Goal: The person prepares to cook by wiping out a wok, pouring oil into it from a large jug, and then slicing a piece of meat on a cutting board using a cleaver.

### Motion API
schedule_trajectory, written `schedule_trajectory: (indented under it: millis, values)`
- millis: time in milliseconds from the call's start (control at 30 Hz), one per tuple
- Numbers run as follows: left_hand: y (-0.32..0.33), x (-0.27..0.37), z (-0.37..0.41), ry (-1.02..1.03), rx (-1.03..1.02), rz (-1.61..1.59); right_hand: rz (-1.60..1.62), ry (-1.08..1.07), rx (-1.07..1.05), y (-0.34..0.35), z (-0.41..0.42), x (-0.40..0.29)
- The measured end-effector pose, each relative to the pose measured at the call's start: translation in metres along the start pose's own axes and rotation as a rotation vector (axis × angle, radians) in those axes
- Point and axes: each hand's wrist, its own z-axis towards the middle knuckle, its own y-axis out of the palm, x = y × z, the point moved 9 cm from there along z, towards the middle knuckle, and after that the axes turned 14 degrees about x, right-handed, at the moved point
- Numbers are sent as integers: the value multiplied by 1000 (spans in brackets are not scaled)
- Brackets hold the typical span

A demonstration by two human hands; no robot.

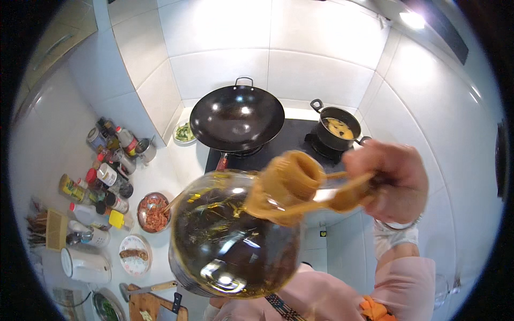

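Note:
A large clear jug of dark golden oil fills the middle of the view, tilted, with its tan plastic neck and spout uppermost. My right hand grips the tan handle at the neck. Under the jug, a bit of skin shows at the lower edge, probably my left hand; the jug hides most of it, and its fingers cannot be made out. Behind the jug a black wok stands on the hob; its inside is shiny and dark. To its right, a black pot holds yellowish food in liquid.
On the left counter are a metal bowl of raw meat with chopsticks, a patterned plate with a brown piece of food, several seasoning bottles, and a white kettle. A cutting board bears knives. A plate of greens sits beside the wok.

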Motion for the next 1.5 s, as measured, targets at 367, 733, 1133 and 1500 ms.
schedule_trajectory:
  millis: [367, 733, 1133, 1500]
  values:
    - [64, 50, -93, 886, 489, 704, 132, -397, -205, 48, 1, 57]
    - [137, 74, -174, 1384, 982, 1582, 433, -324, 59, 49, 46, 127]
    - [181, 111, -175, 1491, 1184, 1891, 488, -274, 150, 51, 101, 165]
    - [137, 153, -125, 1114, 662, 1044, 474, -124, 152, 61, 140, 216]
